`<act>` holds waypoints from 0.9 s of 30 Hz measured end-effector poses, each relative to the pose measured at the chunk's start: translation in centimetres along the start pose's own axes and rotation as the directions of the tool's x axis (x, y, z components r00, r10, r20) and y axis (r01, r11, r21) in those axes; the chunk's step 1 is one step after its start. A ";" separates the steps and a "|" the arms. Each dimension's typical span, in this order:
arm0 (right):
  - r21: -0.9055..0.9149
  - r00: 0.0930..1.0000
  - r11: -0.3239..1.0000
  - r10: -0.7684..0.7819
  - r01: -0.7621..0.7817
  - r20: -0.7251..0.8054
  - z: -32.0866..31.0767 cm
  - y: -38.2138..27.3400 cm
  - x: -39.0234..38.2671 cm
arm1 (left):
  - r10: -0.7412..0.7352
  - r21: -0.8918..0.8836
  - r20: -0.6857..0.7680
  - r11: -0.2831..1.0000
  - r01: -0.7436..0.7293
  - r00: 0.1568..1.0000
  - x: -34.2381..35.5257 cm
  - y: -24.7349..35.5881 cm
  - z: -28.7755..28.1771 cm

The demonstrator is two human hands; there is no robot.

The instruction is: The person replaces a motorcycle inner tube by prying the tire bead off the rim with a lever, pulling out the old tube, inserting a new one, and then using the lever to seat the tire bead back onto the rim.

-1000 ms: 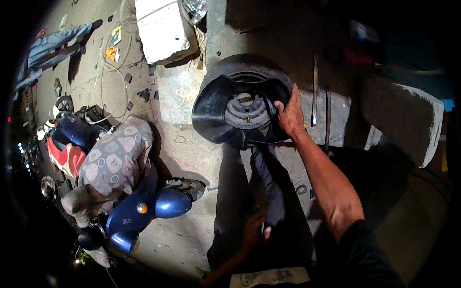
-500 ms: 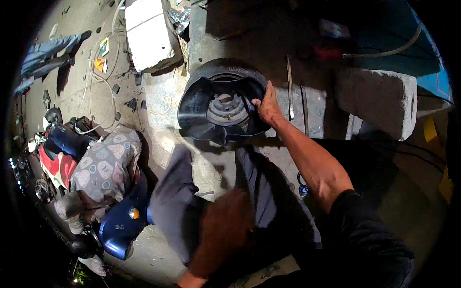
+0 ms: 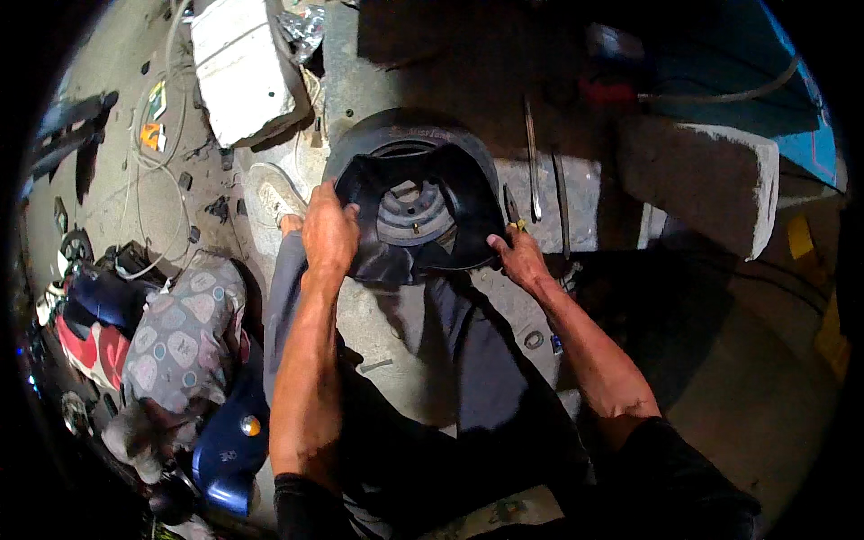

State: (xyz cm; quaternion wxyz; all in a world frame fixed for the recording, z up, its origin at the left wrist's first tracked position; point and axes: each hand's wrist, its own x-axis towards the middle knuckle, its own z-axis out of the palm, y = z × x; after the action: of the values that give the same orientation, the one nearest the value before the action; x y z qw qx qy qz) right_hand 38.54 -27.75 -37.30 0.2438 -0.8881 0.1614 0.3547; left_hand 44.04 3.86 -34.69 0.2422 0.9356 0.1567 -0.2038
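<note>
A black tyre (image 3: 468,144) lies flat on the ground before my knees, around a grey metal wheel rim (image 3: 416,229) with a small valve. Wavy black rubber (image 3: 364,175) bulges up over the rim. My left hand (image 3: 328,225) is closed on the left edge of this rubber, thumb on top. At the right edge, my right hand (image 3: 520,256) grips with its thumb against the rubber and its fingers curled outside. A plier-like tool with yellow on it (image 3: 514,211) shows at those fingers; whether it is held or lies beneath I cannot tell.
Two long metal bars (image 3: 531,162) (image 3: 562,202) lie right of the tyre. A white block (image 3: 247,72) is at the far left, a concrete block (image 3: 702,184) at the right. A blue scooter (image 3: 220,459) with a patterned cover (image 3: 193,315) stands left; hose coils (image 3: 148,144) lie beyond.
My left hand has come up from my lap and taken the tyre's left edge. The right hand has slid lower along the right edge, and the plier-like tool shows beside it.
</note>
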 end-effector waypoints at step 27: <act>0.972 0.959 0.104 0.218 -0.209 0.183 1.9 -1.9 1.3 | 0.578 -0.175 0.188 0.815 -0.552 0.794 -4.8 0.4 8.4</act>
State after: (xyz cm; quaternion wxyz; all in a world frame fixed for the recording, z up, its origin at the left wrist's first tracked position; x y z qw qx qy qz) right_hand 39.28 -25.34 -38.84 0.7103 -0.4785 0.4801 0.1900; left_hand 37.50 -1.75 -39.04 0.3600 0.8941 -0.1485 -0.2211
